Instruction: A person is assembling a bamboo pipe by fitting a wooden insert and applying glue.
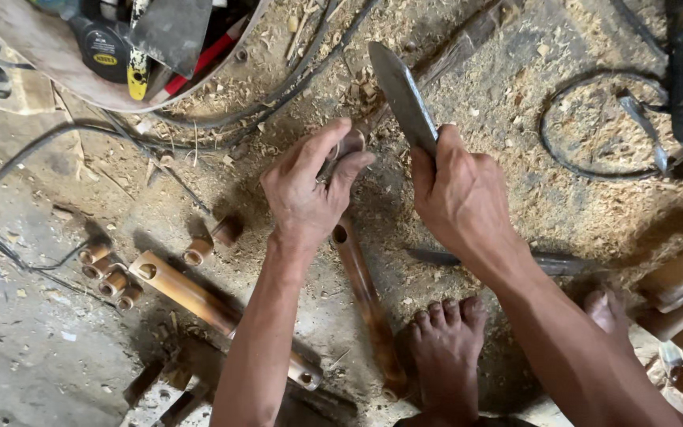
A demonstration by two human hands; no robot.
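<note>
material: bamboo and steel over sawdust floor [563, 213].
left hand: your left hand [310, 190] has its fingers curled round a small bamboo piece [349, 146], held off the ground.
right hand: your right hand [464, 202] is fisted on the handle of a knife [403, 95].
blade axis: runs from 5 toward 11 o'clock, tip up-left.
key relation: the small piece sits at about 8 o'clock from the blade's lower edge, just beside it; contact unclear.
nearer hand: left already on the piece.
below: long bamboo tube [365, 292] at 6 o'clock of left hand, axis 12–6, near your foot [444, 348].
side: short cut sections [108, 273] at 8 o'clock.
</note>
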